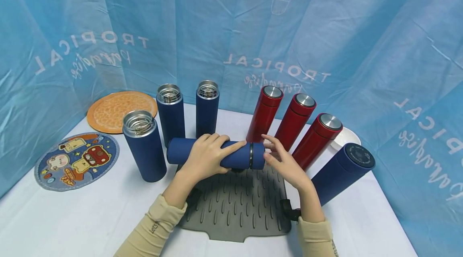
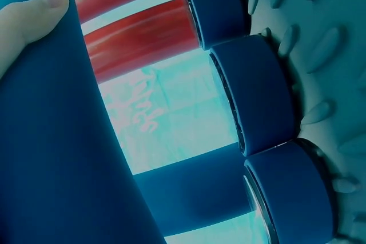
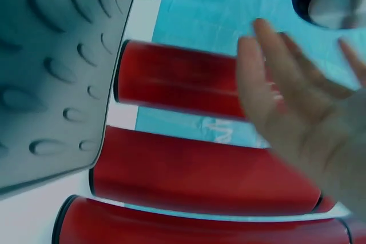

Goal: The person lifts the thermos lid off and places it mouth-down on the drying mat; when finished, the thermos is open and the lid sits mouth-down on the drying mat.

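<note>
The left hand [image 1: 207, 156] grips the body of a capped blue bottle [image 1: 236, 161], its fingers wrapped over the top side and the index finger extended toward the cap joint; the left wrist view shows the thumb laid along the bottle wall. The bottle lies horizontally, suspended above the far part of the ribbed grey mat [image 1: 235, 204] at the middle of the bench [image 1: 90, 225]. The right hand [image 1: 283, 164] is raised just beside the capped end, palm turned toward it, fingers spread and gripping nothing; contact with the cap cannot be confirmed. Both forearms enter from the near edge and converge. Three blue caps [image 2: 257, 95] stand on the mat, side by side. Three uncapped blue bottles [image 1: 171, 120] stand left of centre toward the far edge, and three red bottles [image 1: 294, 122] stand toward the far right corner
</note>
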`<state>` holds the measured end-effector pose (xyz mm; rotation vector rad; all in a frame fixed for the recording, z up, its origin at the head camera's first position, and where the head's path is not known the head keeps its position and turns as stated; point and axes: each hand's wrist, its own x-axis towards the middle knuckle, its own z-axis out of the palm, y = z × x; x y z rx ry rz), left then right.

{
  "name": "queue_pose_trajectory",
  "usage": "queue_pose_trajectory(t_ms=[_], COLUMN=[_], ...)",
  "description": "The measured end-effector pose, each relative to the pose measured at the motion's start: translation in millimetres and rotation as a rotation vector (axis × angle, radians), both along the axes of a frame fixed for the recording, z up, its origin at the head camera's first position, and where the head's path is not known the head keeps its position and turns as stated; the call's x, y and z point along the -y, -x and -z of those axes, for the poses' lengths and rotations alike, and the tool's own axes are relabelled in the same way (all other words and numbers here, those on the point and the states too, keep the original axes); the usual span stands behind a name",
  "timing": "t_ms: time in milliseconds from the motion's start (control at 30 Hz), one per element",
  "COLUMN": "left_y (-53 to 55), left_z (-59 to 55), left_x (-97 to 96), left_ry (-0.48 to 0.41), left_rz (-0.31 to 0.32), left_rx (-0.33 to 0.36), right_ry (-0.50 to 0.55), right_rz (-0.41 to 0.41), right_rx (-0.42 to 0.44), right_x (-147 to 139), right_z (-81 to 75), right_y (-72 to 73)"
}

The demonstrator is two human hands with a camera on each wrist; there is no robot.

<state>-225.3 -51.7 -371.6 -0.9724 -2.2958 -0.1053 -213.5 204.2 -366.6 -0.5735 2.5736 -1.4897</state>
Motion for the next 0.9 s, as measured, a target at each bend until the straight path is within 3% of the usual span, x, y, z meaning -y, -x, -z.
queue_pose_trajectory(t_ms=[200, 400, 567, 700, 900], left_y=[0.8, 0.7, 0.4, 0.7, 0.5], left_z=[0.4, 0.6, 0.8, 0.6, 0.1], left_x=[0.2, 0.4, 0.4, 0.5, 0.0], left_ry=[0.0, 0.009, 0.014, 0.012, 0.009], left_rz=[0.004, 0.013, 0.013, 0.012, 0.014], left_rx=[-0.013, -0.015, -0.007, -0.005, -0.008], right_ry=[-0.01, 0.066, 0.093, 0.069, 0.013], right_rz=[0.081, -0.014, -0.089, -0.1, -0.058], right_rx=[0.072, 0.105, 0.058, 0.022, 0.112], right_x=[3.7, -2.2, -6.3, -5.4, -1.9], right_z=[1.6, 5.1, 7.0, 6.3, 3.5], right_y=[0.9, 3.8, 4.7, 4.8, 2.6])
